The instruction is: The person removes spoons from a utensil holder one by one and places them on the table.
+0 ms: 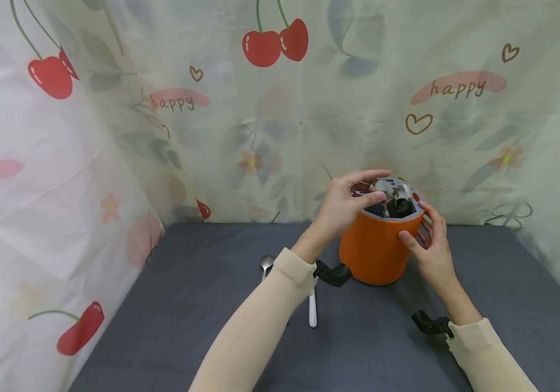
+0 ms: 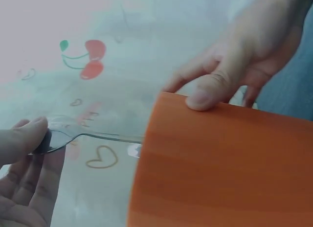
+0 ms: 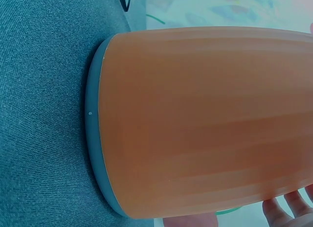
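Observation:
On the tabletop stands an orange utensil holder (image 1: 375, 253) with a grey rim, several metal and black utensils (image 1: 399, 201) upright inside it. My left hand (image 1: 340, 204) is over its left rim. In the left wrist view that hand pinches a metal spoon (image 2: 105, 136) by the bowl end, between thumb and fingers; the handle's far end is hidden behind the holder's rim. My right hand (image 1: 434, 253) grips the holder's right side near the top, thumb on the front. In the right wrist view its fingertips (image 3: 288, 207) lie along the orange wall.
Another spoon (image 1: 266, 263) lies on the grey tabletop (image 1: 201, 316), partly hidden by the left sleeve. A white handle (image 1: 313, 313) lies right of it. A printed curtain (image 1: 299, 141) hangs close behind the table and along its left side.

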Demonstrator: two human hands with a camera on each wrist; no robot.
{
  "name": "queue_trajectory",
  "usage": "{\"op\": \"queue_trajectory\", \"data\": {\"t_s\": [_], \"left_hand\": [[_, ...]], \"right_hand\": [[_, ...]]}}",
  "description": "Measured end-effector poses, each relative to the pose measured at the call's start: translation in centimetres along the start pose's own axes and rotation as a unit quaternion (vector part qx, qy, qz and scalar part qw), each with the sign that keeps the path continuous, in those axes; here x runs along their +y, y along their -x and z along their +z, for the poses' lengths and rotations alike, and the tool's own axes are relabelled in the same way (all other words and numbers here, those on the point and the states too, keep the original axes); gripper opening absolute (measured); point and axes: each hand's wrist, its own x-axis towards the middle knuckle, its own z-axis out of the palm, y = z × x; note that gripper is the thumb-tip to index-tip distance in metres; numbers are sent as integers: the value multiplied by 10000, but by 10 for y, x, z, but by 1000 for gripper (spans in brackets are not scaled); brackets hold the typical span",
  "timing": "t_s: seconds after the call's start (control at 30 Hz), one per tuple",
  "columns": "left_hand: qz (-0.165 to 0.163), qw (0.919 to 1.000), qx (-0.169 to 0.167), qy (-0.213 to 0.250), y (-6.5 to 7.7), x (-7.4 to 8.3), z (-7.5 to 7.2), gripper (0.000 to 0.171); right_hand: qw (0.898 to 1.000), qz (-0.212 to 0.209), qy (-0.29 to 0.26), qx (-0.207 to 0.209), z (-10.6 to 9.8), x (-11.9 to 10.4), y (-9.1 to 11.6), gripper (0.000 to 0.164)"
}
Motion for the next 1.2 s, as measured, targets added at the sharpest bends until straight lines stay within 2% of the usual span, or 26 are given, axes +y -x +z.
{"op": "queue_trajectory", "data": {"t_s": [0.27, 0.53, 0.93, 1.2], "left_hand": [[281, 9970, 647, 329, 4, 15, -16, 37], [465, 9885, 1061, 969, 9, 28, -33, 36], [492, 9746, 1772, 1279, 16, 29, -62, 38], [516, 9639, 2186, 1432, 20, 29, -74, 36]], "right_hand": [[10000, 28, 5, 23, 1, -1, 0, 73], [9999, 108, 9, 53, 1, -1, -1, 74], [10000, 46, 63, 56, 1, 0, 0, 74], [10000, 4, 30, 47, 1, 0, 0, 74]]}}
